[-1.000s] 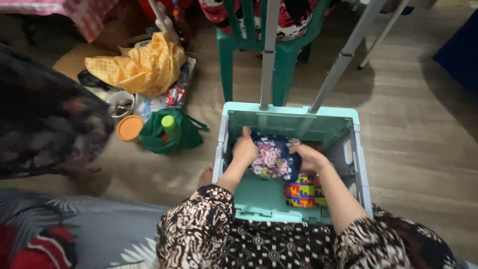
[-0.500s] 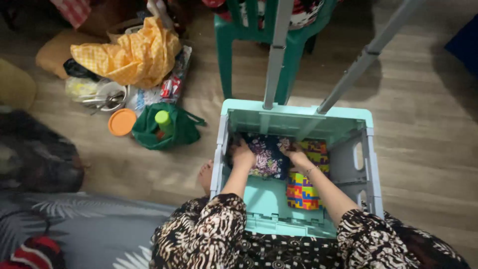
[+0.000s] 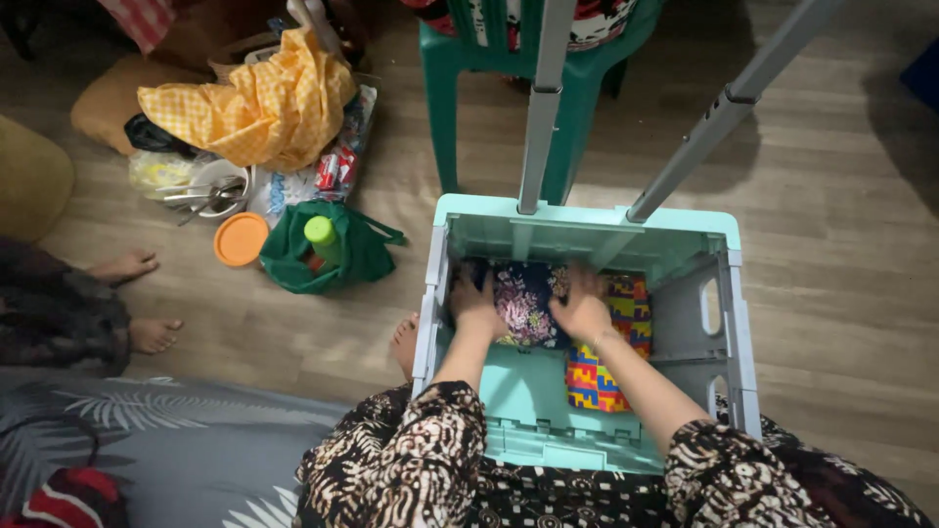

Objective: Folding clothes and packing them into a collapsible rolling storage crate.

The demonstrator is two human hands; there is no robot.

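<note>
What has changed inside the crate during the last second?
Both hands pushed the floral cloth down toward the crate's far wall. The left hand is at its left edge; the right hand now lies flat on it. The colourful cloth stayed put.

fingers (image 3: 587, 282) blurred over floral cloth (image 3: 523, 298)

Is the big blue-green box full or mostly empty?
Mostly empty. The mint crate holds only a floral cloth and a colourful block-patterned cloth low inside; its bare floor shows, and both hands press the cloths.

A crumpled red-and-white snack wrapper (image 3: 335, 168) lies on the floor below the yellow checked cloth (image 3: 256, 103)
</note>
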